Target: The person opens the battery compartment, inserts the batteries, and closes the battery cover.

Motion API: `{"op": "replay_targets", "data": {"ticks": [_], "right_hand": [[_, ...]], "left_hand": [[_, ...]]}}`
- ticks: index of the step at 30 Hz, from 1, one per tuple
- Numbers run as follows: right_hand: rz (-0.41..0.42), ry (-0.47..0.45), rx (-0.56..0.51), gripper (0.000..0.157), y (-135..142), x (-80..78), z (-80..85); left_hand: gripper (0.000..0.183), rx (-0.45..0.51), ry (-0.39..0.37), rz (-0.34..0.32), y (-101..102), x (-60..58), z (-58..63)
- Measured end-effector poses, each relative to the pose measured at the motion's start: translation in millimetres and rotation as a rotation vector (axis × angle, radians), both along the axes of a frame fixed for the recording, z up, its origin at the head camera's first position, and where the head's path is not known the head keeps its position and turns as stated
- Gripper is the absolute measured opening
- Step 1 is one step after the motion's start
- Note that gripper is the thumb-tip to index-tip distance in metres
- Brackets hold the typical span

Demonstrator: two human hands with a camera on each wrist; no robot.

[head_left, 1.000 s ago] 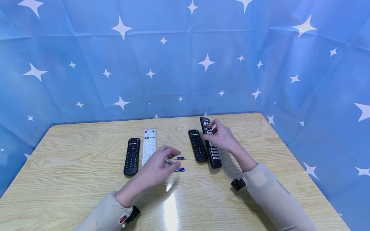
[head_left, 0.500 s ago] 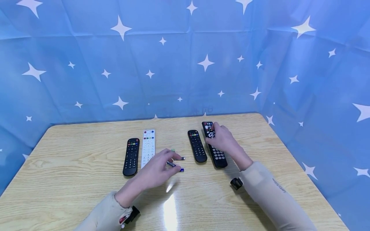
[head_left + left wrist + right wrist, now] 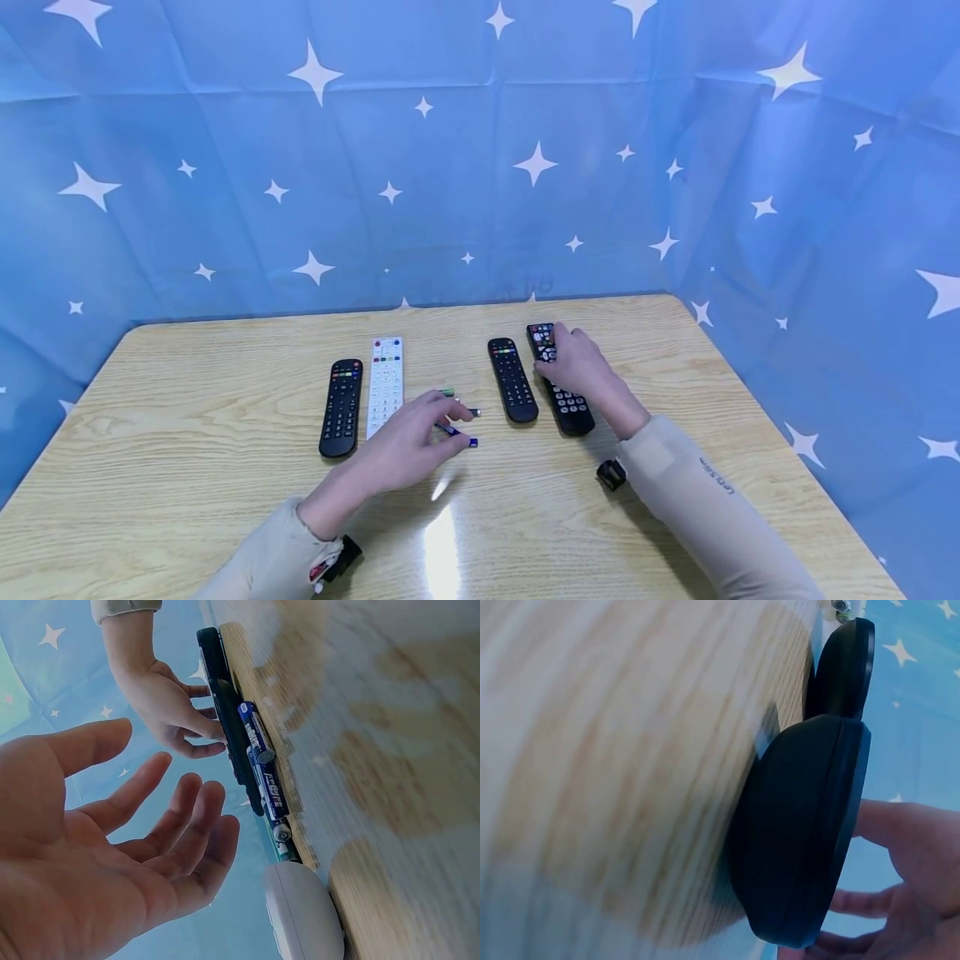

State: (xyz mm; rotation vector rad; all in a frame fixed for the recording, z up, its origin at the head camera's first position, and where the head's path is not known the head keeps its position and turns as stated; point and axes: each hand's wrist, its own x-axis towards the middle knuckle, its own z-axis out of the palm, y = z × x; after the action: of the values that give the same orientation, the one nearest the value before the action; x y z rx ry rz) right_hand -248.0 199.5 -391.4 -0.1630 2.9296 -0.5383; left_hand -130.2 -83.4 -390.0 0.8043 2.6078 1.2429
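Observation:
My right hand (image 3: 588, 362) grips the large black remote control (image 3: 572, 407) across its upper half, thumb on the left side and fingers on the right. In the right wrist view this remote (image 3: 795, 832) lies close on the wooden table. My left hand (image 3: 401, 442), palm down with relaxed fingers, hovers over several small batteries and partly hides them from the head view. The left wrist view shows that hand (image 3: 135, 847) holding nothing, beside a blue battery (image 3: 256, 733) and others. A green-ended battery (image 3: 447, 392) lies just beyond its fingers.
A smaller black remote (image 3: 513, 379) lies just left of the large one. To the left of the batteries are a white remote (image 3: 386, 371) and another black remote (image 3: 342, 408). A blue star-patterned cloth (image 3: 450, 167) hangs behind the table (image 3: 187, 467).
My right hand has shifted the large black remote right and nearer to me, away from the smaller one beside it. My left hand has stayed nearly still over the batteries.

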Motion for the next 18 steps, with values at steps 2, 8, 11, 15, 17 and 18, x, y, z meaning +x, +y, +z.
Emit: {"op": "replay_targets", "data": {"ticks": [2,8,11,15,17,18], "right_hand": [[-0.001,0.002,-0.003,0.054,0.4,0.0,-0.5],[0.002,0.014,-0.008,0.059,1.0,2.5,0.4],[0.02,0.027,0.011,0.069,0.7,4.8,1.6],[0.043,0.074,0.09,0.07,-3.1,9.1,5.7],[0.051,0.112,0.144,0.067,-6.8,11.4,7.0],[0.054,0.129,0.164,0.064,-9.1,12.5,7.4]], "left_hand": [[0.027,0.001,-0.007,-0.001,0.3,0.2,-0.2],[0.027,-0.008,-0.027,0.001,0.8,1.2,-0.5],[0.027,-0.008,-0.034,-0.002,1.0,1.3,-0.1],[0.027,-0.005,-0.039,-0.006,1.0,1.4,-0.1],[0.027,-0.008,-0.031,-0.011,1.2,1.3,-0.4],[0.027,-0.011,-0.027,-0.014,1.3,1.2,-0.7]]}}
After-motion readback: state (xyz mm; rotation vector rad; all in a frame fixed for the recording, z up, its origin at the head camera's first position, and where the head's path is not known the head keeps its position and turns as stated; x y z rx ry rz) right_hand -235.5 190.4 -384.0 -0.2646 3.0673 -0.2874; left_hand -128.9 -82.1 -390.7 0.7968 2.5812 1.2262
